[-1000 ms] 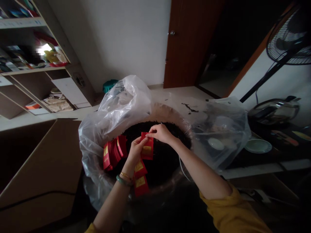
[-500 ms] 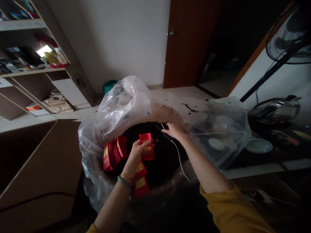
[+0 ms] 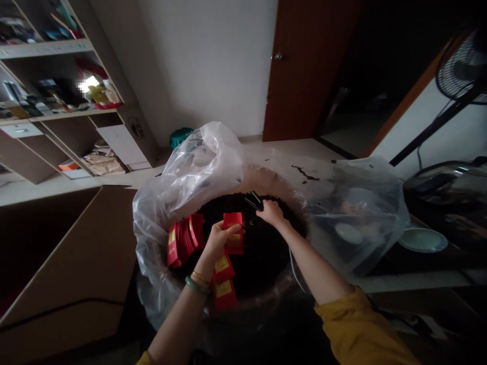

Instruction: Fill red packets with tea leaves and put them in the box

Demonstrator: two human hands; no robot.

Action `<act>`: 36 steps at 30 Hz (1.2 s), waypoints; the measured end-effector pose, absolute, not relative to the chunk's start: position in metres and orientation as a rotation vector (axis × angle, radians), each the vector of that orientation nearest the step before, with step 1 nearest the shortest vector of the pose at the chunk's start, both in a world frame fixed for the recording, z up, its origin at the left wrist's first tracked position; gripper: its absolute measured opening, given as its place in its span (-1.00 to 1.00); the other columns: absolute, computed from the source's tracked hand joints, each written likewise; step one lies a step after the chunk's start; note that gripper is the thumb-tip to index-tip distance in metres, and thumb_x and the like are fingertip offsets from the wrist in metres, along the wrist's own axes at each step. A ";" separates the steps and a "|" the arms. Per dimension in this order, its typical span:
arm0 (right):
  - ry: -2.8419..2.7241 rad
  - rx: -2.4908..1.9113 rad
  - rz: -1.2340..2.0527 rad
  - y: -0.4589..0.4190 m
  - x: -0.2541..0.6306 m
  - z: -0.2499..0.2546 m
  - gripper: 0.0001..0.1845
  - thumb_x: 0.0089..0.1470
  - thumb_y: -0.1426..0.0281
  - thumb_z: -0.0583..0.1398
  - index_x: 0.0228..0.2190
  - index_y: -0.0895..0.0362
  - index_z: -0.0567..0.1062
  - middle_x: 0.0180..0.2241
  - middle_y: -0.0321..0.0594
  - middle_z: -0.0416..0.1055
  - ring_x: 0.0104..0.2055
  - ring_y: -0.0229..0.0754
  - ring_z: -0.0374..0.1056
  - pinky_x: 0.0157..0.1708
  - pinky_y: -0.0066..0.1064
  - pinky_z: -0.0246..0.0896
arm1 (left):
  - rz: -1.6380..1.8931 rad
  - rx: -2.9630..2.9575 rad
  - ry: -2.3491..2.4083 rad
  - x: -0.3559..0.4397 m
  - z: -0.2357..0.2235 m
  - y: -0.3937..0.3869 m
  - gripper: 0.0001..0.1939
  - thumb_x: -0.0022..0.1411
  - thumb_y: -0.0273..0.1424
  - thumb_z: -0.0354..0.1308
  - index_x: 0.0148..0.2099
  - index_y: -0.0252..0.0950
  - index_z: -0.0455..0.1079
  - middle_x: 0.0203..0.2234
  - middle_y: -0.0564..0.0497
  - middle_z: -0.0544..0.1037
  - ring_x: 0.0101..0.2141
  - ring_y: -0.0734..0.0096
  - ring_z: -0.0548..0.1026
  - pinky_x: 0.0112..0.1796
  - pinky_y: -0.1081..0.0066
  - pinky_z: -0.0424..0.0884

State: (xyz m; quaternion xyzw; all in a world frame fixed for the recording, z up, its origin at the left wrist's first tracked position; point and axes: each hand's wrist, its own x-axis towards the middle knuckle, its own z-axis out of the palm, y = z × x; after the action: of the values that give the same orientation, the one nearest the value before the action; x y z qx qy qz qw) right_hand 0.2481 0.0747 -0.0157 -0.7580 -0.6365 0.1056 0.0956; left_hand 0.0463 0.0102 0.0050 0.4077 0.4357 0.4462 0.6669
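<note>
My left hand (image 3: 219,238) pinches a small red packet (image 3: 233,242) with gold print, held upright above a mass of dark loose leaves (image 3: 262,258) that look like tea. My right hand (image 3: 271,212) is closed around a dark two-armed corded tool, like a hair straightener (image 3: 254,202). Its arms are spread apart and point left, a short way from the packet's top. A white cord (image 3: 294,268) trails down from it. Just below my left hand lie loose red packets (image 3: 224,294). To the left, a row of red packets (image 3: 185,238) leans together on the leaves.
A clear plastic bag (image 3: 152,218) lines the round container around the leaves. At left stands an open cardboard box (image 3: 79,268), with shelves (image 3: 61,119) behind. A pale bowl (image 3: 423,240) sits on the right beside crumpled plastic. Farther back are a fan (image 3: 464,71) and a brown door (image 3: 304,71).
My right hand has gone from spread fingers beside the hair straightener to a grip around it. The left hand still holds the packet. The view has shifted slightly left.
</note>
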 end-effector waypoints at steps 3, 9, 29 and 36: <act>-1.876 -2.036 0.409 0.073 0.255 0.005 -0.61 0.05 0.36 0.18 -0.07 0.24 0.44 -0.09 0.03 0.46 -0.05 -0.03 0.38 -0.09 -0.35 0.23 | 1.008 0.908 0.999 0.046 0.007 0.010 -0.59 -0.25 -0.24 0.45 -0.38 -0.40 0.46 -0.54 -0.05 0.59 -0.56 0.39 0.52 -0.50 0.47 0.43; -1.952 -1.451 0.727 0.055 0.262 0.047 -0.45 0.06 0.19 0.21 0.07 0.09 0.38 0.03 -0.16 0.43 0.06 -0.07 0.34 0.07 -0.25 0.16 | 1.009 0.899 0.979 0.046 0.005 0.012 -0.58 -0.26 -0.24 0.46 -0.35 -0.38 0.47 -0.53 -0.03 0.59 -0.55 0.39 0.52 -0.48 0.45 0.43; -2.268 -1.489 0.687 0.031 0.230 0.070 -0.67 -0.01 0.28 0.27 -0.15 0.05 0.58 -0.16 -0.20 0.56 -0.12 -0.08 0.46 -0.08 -0.34 0.26 | 1.030 0.927 0.928 0.053 0.004 0.009 -0.61 -0.24 -0.28 0.45 -0.34 -0.38 0.52 -0.51 -0.01 0.60 -0.55 0.44 0.51 -0.48 0.48 0.41; -2.302 -1.402 0.811 0.034 0.236 0.068 -0.61 -0.04 0.21 0.27 -0.14 0.05 0.57 -0.20 -0.26 0.57 -0.18 -0.11 0.46 -0.20 -0.43 0.26 | 1.038 0.940 0.952 0.053 0.012 0.007 -0.57 -0.27 -0.28 0.46 -0.32 -0.40 0.52 -0.46 -0.05 0.61 -0.51 0.38 0.54 -0.43 0.45 0.43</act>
State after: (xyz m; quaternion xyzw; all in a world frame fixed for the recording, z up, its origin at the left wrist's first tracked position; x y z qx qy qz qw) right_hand 0.2361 0.0336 0.0683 -0.4914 -0.8070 0.2843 0.1628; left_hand 0.0531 0.0066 0.0117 0.4160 0.4210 0.4592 0.6624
